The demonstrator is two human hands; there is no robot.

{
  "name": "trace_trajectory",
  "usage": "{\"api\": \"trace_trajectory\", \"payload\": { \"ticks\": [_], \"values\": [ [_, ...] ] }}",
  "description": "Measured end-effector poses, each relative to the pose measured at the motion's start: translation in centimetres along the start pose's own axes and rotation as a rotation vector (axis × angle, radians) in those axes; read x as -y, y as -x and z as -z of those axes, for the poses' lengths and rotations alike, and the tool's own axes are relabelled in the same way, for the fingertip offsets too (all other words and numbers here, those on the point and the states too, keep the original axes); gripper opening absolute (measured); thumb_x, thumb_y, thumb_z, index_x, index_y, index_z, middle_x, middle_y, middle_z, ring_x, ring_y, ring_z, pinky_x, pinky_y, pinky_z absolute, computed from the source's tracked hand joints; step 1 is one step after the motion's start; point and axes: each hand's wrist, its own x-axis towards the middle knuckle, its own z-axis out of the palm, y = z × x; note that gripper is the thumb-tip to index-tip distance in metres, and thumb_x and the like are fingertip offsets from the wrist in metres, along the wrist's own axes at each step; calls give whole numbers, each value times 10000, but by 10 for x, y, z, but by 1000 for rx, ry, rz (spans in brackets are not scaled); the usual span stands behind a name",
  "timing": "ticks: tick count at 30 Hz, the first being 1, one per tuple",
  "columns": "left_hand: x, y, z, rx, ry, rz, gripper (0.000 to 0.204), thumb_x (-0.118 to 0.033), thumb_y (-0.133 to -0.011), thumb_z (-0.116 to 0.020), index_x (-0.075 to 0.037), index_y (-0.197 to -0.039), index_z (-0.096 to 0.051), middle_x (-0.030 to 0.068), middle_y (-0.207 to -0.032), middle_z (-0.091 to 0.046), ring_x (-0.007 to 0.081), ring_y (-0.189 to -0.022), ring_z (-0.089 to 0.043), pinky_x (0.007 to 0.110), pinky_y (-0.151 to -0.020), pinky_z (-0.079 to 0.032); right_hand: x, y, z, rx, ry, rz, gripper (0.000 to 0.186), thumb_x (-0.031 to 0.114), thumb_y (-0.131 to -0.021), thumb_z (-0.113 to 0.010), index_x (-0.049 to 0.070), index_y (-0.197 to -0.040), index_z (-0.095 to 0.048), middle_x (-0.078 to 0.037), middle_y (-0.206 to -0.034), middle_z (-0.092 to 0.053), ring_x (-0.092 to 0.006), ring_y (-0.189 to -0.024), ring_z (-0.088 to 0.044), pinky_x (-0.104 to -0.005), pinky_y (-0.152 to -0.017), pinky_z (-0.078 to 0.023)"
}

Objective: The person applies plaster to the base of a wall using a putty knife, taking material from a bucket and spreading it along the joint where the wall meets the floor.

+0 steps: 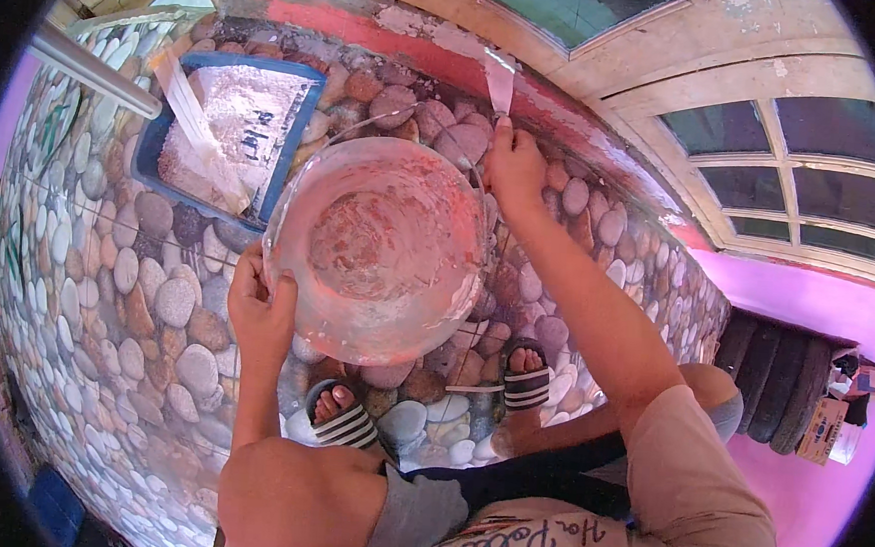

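A round bucket (374,250), its inside smeared with pinkish residue and its wire handle raised, is tilted toward me. My left hand (260,303) grips its left rim. Just above the bucket's upper right, my right hand (514,168) is closed round the handle of a putty knife (499,82), blade pointing up. Behind the bucket, to the left, a blue tray (146,150) holds an opened bag of pale powder (231,121).
I squat in striped slides on a pebble-patterned tile floor (192,359). A chipped red and grey wall edge (342,32) and window frames (785,164) lie ahead and right. A pipe (99,72) juts in at left; stacked tyres (767,374) and boxes (824,428) stand at right.
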Motion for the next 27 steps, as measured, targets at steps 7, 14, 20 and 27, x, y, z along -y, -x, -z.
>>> {"api": "trace_trajectory", "payload": {
  "ticks": [7, 14, 20, 27],
  "values": [
    [2, 1, 3, 16, 36, 107, 160, 16, -835, -547, 22, -995, -556, 36, -936, -540, 106, -867, -506, 249, -825, -430, 43, 12, 12, 108, -492, -304, 402, 384, -1012, -438, 29, -858, -547, -35, -622, -524, -146, -446, -485, -322, -393, -376],
    [9, 4, 18, 0, 34, 101, 209, 20, -830, -549, 37, -1037, -568, 54, -997, -564, 116, -918, -521, 259, -855, -430, 73, 27, 19, 281, -619, -459, 360, 337, -1027, -417, 33, -861, -511, -45, -660, -518, -152, -470, -484, -307, -396, -391],
    [17, 5, 31, -19, 47, 90, 194, 22, -828, -553, 33, -1021, -567, 74, -1038, -575, 126, -940, -531, 266, -873, -426, 70, 13, 11, 177, -636, -397, 357, 330, -1030, -409, 34, -847, -486, -62, -672, -519, -167, -480, -500, -325, -393, -403],
    [9, 9, 35, 1, 26, 77, 117, 37, -818, -560, 15, -930, -534, 99, -1093, -591, 137, -967, -531, 277, -892, -426, 77, 35, 16, 229, -645, -484, 355, 334, -1031, -407, 43, -836, -465, -57, -668, -507, -169, -488, -506, -322, -386, -403]
  ]
}}
